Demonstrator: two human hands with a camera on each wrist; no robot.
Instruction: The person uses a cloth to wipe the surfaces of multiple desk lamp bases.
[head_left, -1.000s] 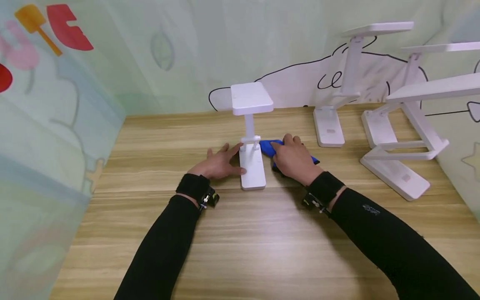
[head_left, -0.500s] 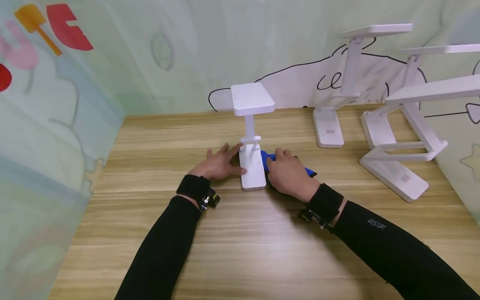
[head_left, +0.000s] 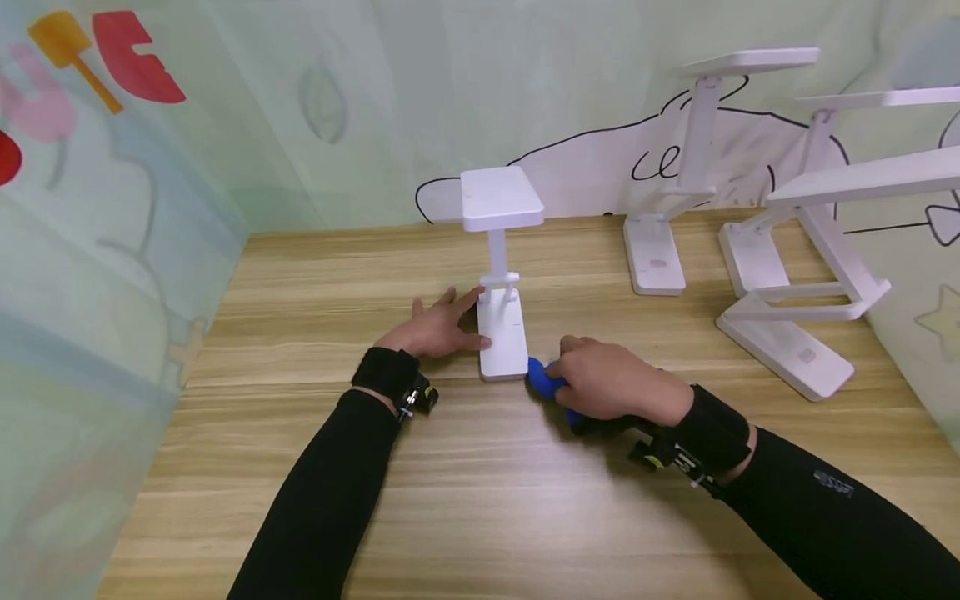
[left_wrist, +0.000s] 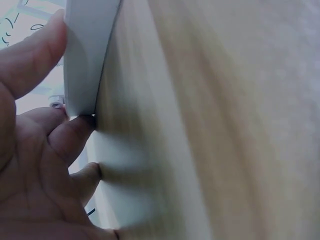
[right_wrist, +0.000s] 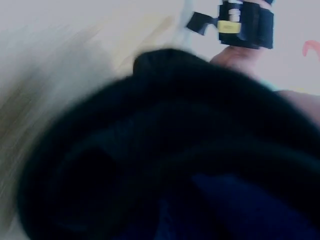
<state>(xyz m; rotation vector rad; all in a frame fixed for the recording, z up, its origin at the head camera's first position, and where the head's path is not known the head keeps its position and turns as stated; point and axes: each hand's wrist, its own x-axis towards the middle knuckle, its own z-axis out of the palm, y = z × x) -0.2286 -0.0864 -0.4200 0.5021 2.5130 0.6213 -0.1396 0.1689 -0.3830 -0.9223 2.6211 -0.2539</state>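
Note:
A white desk lamp stands on the wooden table in the head view, its square head raised on a folding stem. My left hand holds the left side of its base, thumb on the top edge and index finger by the hinge. In the left wrist view, the thumb and fingertips touch the edges of the lamp base. My right hand grips a blue cloth with black edging, close to the base's front right corner. Dark, blurred cloth fills most of the right wrist view.
Several more white desk lamps stand at the right: one base at the back and another base nearer the front. A printed curtain or wall closes off the table's back and left sides.
My right hand has drawn the blue cloth along the lamp base's right side, toward the front and slightly right. The left hand and the lamp stay in place.

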